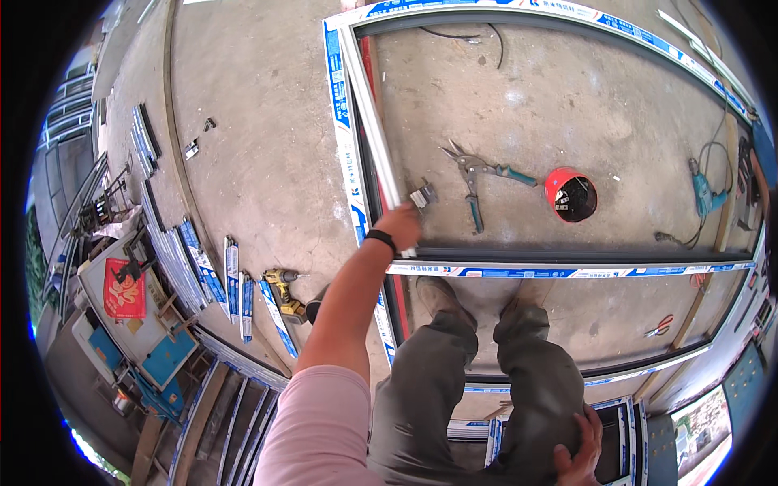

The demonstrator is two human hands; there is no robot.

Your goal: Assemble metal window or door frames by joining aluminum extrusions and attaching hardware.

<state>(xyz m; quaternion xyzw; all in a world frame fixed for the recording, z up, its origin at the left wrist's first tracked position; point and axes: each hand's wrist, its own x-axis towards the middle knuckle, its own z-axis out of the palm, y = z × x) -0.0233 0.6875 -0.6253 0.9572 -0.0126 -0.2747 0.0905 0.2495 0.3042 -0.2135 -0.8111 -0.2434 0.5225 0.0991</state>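
One white strip (373,113), clasped in my left hand (399,227), runs forward from the grip along the frame (346,146), with snips (472,168) to the right and my spread right hand (580,455) farther back.

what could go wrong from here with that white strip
The left hand holds the white strip near one end, so the far end could swing and scrape the frame. The shoes stand close behind the crossbar, so a step forward might end in a trip. The snips lie open beyond it and could catch a foot.
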